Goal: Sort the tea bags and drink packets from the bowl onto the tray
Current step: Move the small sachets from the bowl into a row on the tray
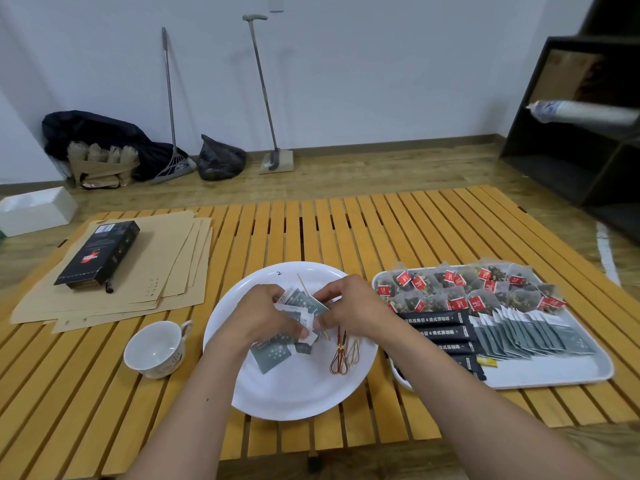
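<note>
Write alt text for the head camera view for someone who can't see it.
Both hands, left hand and right hand, gather grey packets in a white bowl on a slatted wooden table. To the right, a tray holds sorted tea bags and packets; an empty cup sits left.

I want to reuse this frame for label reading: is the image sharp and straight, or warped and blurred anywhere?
Head view: wide-angle warp bows the slatted wooden table outward; soft, even light without harsh shadows; the rolled white bundle at the right edge is smeared; print on the grey-blue packets in the white bowl is too small to read.
</note>
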The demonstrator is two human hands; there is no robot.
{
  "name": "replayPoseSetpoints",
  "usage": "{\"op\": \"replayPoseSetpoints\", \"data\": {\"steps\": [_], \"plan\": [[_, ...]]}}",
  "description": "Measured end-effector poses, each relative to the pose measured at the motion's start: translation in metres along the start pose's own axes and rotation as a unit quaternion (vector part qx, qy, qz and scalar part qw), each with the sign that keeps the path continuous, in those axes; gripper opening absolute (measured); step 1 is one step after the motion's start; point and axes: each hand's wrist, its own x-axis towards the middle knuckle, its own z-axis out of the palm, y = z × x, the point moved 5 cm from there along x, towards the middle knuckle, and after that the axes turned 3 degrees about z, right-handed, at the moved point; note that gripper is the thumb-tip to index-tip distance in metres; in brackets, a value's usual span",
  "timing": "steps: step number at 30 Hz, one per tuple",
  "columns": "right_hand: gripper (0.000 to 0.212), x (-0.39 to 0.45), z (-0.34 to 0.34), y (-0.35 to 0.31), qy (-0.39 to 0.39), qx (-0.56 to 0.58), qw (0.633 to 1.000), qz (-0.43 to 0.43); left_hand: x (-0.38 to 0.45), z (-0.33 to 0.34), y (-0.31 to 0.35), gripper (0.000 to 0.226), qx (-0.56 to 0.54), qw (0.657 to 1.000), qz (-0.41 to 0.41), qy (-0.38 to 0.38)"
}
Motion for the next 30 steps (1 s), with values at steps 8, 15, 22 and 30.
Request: {"op": "replayPoseSetpoints", "data": {"steps": [8, 15, 22, 30], "plan": [[0.038, 0.001, -0.012, 0.003, 0.088, 0.035, 0.995, 0.043, -0.008, -0.016, -0.005, 0.037, -0.096, 0.994, -0.049, 0.007], [0.06, -0.012, -0.016, -0.005, 0.127, -0.145, 0.981, 0.021, -0.009, -0.034, -0.011, 0.039, -0.144, 0.987, -0.051, 0.038], [0.039, -0.016, -0.014, -0.022, 0.052, 0.104, 0.992, -0.041, -0.019, -0.049, -0.011, 0.035, -0.233, 0.972, -0.012, 0.038], [0.038, -0.017, -0.001, -0.024, -0.034, 0.234, 0.969, -0.067, -0.025, -0.033, 0.012, 0.042, -0.252, 0.967, 0.043, -0.027]]}}
